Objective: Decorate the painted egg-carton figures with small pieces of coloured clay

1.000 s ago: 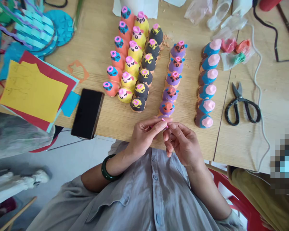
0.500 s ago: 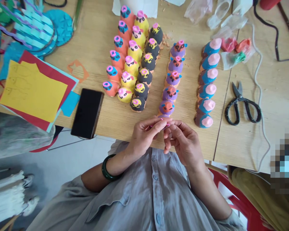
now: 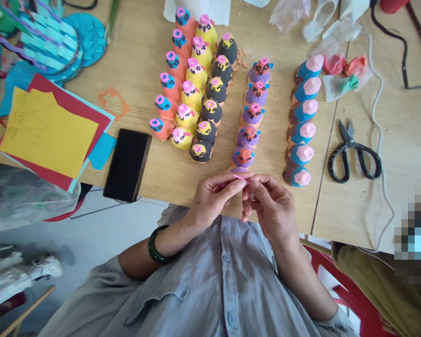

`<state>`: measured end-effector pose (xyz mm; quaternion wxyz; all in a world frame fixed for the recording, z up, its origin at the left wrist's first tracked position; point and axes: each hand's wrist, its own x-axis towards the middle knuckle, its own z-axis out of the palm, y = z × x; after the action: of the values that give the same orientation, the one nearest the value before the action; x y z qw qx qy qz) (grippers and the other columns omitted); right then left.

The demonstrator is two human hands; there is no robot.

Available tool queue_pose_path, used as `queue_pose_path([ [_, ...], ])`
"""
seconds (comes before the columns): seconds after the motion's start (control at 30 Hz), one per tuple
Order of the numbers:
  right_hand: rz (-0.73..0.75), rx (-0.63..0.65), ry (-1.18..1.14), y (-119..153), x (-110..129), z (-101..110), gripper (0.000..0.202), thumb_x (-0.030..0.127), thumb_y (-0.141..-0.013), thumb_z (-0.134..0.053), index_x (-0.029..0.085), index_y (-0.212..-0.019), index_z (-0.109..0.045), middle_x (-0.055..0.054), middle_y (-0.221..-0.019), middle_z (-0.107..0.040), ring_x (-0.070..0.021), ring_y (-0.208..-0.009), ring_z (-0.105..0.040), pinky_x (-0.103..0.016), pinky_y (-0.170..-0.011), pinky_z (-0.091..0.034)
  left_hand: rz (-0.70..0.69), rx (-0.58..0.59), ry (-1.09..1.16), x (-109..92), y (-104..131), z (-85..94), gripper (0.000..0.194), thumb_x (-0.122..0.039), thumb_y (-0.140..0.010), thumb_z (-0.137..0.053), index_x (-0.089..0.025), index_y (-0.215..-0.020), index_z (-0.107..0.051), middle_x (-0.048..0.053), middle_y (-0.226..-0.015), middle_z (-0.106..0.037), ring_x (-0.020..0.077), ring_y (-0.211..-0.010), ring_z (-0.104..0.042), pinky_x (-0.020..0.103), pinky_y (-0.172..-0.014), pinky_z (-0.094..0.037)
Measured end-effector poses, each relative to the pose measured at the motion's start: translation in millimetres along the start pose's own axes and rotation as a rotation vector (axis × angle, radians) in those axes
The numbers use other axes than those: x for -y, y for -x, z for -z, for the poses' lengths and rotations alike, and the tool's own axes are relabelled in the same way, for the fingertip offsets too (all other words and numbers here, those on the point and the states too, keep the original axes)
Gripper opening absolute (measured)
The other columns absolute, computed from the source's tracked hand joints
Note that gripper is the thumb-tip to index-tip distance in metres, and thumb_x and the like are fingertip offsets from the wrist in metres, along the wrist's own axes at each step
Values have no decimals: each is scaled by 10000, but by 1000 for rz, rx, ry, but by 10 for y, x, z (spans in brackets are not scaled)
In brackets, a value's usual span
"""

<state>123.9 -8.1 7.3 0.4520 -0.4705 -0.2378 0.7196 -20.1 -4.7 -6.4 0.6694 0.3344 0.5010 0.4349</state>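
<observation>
A thin strip of pink modelling clay (image 3: 240, 178) is pinched between the fingertips of my left hand (image 3: 215, 194) and my right hand (image 3: 270, 201). Both hands meet over the table's front edge. Just beyond my fingertips is a row of purple domed figures (image 3: 248, 136) with orange faces, blue ears and pink rings; the nearest one is partly hidden by my hands. To its left stand rows of black (image 3: 211, 112), yellow (image 3: 185, 116) and orange figures (image 3: 165, 107). On the right is a row of blue-and-brown figures (image 3: 303, 132) topped with pale pink blobs.
Black-handled scissors (image 3: 352, 152) lie open on the right, near a white cable (image 3: 379, 103). Bags of coloured clay (image 3: 351, 70) sit behind them. A black phone (image 3: 127, 164) lies left, beside stacked coloured paper (image 3: 52, 135). People sit at both sides.
My hands have shifted slightly, the right one a little to the right, and more of the pink strip shows between them. At the lower left, a person's foot has moved.
</observation>
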Motion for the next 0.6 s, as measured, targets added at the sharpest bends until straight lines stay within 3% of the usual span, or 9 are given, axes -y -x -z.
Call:
queue_pose_path([
  [0.17,-61,29,-26,-7,-12,-4,252,438,-880,-738,199,-915,-670,37,-693,-664,-85,-429,-582,-201,-355,-532,-50,-36,-35,-11,0,-9,235,-423,-869,-755,-262,-1017,-842,16,-701,-622,77,-539,-417,212,-442,-319],
  [0.27,-72,33,-32,-16,-14,-6,286,453,-849,-767,189,-819,-662,39,-662,-652,-78,-405,-559,-193,-327,-511,-11,3,-34,-7,11,-2,291,-430,-878,-744,-249,-1091,-825,7,-667,-588,77,-531,-410,213,-447,-314],
  [0.43,5,-22,-11,-11,-6,2,223,392,-845,-785,193,-839,-684,40,-652,-662,-83,-406,-571,-200,-343,-529,52,30,-6,-12,33,4,417,-435,-861,-760,-277,-1246,-758,-7,-729,-625,55,-514,-380,196,-450,-319],
  [0.6,66,-56,74,2,-20,24,202,386,-873,-760,197,-874,-688,31,-672,-670,-89,-429,-581,-215,-372,-551,78,-62,-8,-26,33,-7,365,-482,-839,-770,-231,-1098,-819,-12,-695,-604,59,-542,-416,177,-455,-347],
])
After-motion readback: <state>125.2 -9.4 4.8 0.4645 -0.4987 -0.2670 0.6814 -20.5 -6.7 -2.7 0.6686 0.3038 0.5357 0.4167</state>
